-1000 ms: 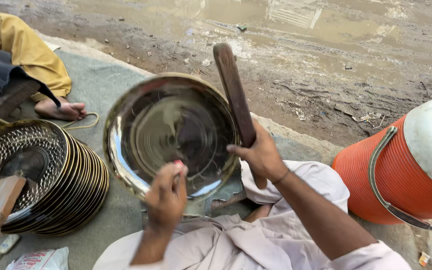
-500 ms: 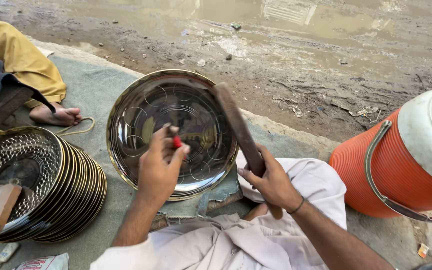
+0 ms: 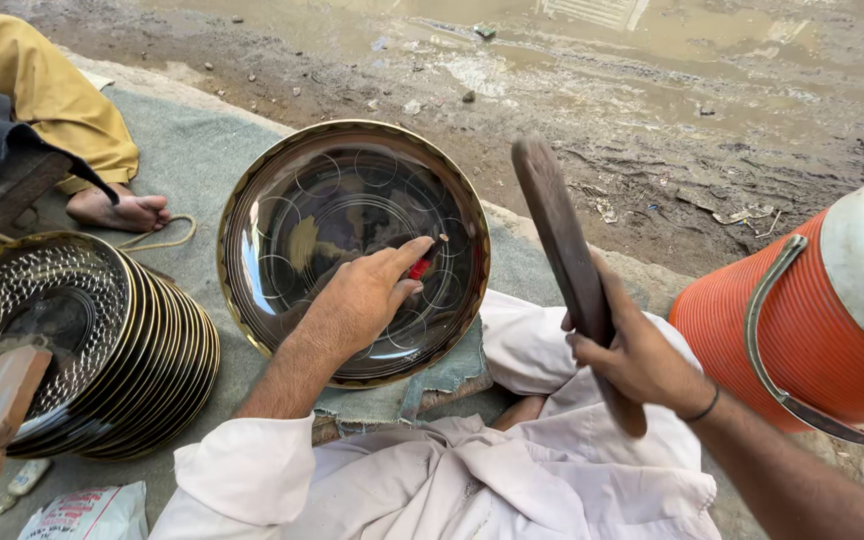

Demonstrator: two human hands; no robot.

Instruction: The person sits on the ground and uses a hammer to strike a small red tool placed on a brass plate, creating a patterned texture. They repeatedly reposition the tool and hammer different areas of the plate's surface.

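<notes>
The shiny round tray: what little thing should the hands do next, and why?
Probably bring the raised wooden mallet in the right hand down onto the small red-tipped tool. The left hand pinches that tool against the engraved tray, among its circle marks, while the mallet is lifted beside it.
</notes>
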